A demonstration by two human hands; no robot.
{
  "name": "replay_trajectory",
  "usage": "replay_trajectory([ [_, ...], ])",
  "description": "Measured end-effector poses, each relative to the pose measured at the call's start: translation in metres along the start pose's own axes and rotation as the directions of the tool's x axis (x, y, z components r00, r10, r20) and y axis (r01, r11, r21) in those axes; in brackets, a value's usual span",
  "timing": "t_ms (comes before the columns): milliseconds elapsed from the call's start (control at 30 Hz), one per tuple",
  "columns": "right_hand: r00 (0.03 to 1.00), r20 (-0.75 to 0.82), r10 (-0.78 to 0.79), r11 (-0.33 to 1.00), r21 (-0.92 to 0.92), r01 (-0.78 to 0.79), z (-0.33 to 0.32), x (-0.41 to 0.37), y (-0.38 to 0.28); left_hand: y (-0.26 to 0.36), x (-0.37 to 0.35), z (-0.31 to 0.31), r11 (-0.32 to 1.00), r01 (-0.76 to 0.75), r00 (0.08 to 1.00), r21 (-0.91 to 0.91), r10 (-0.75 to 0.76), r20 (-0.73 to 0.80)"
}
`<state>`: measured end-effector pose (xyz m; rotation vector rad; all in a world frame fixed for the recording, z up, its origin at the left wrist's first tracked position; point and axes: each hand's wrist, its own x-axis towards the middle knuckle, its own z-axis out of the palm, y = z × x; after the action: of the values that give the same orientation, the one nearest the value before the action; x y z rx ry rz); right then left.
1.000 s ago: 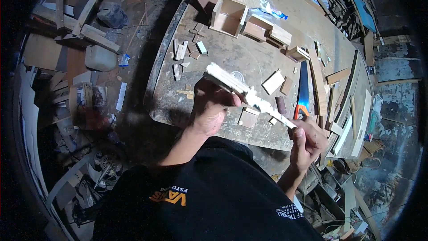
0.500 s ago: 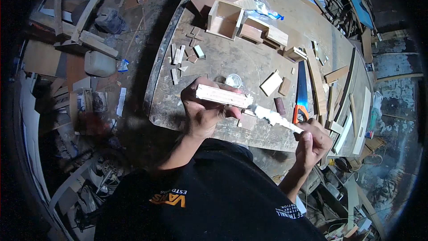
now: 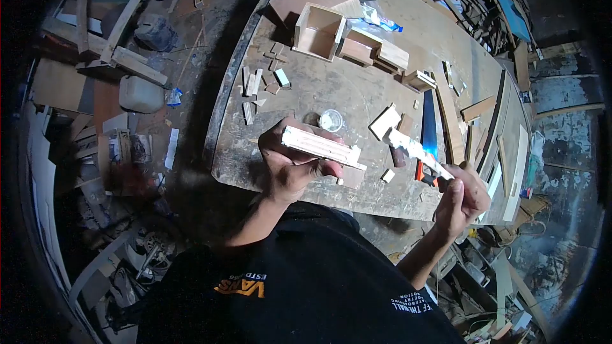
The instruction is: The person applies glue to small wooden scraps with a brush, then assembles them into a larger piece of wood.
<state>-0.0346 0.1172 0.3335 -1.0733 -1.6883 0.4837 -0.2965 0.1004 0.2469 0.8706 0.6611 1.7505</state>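
My left hand (image 3: 290, 162) is closed around a small wooden piece (image 3: 319, 145), whose upturned long edge has whitish smears. In my right hand (image 3: 464, 196), pinched between thumb and fingers, is a thin stick coated in white paste (image 3: 417, 151). The stick's pasty end points toward the wooden piece, with a gap between them. A small round tub of white paste (image 3: 331, 120) stands on the table just beyond my left hand. Behind the stick lies a handsaw (image 3: 429, 124) with a blue-lit blade and orange handle, partly covered by my right hand and the stick.
On the worn wooden table (image 3: 376, 92) stand an open wooden box (image 3: 318, 32) and a smaller wooden assembly (image 3: 373, 49). Small offcuts (image 3: 253, 81) lie at the left, and a light wooden block (image 3: 385, 121) sits near the saw. Long strips (image 3: 451, 118) lie at the right.
My right hand has drawn the stick away to the right, so its tip is now apart from the wooden piece. My left hand stays nearly in place, the piece tilted slightly more.
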Motion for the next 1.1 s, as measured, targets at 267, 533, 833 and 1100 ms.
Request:
replay_trajectory([
  [267, 0.983, 0.184, 0.027, 0.998, 0.046, -0.036, 0.017, -0.003, -0.016, 0.003, 0.0, 0.0, 0.995, 0.067, 0.994, -0.076, -0.073, -0.08],
  [533, 0.973, 0.219, 0.065, 0.993, 0.078, -0.084, 0.021, -0.005, 0.001, -0.002, -0.002, -0.012, 0.994, 0.048, 0.994, -0.098, -0.057, -0.094],
  [833, 0.819, 0.199, 0.537, 0.833, 0.029, -0.553, 0.047, -0.025, 0.108, -0.015, -0.004, -0.078, 0.977, 0.153, 0.953, 0.151, -0.105, -0.283],
  [1100, 0.756, 0.309, 0.577, 0.814, -0.291, -0.502, 0.137, -0.065, 0.199, -0.014, -0.02, -0.109, 0.92, 0.379, 0.893, 0.098, -0.337, -0.298],
])
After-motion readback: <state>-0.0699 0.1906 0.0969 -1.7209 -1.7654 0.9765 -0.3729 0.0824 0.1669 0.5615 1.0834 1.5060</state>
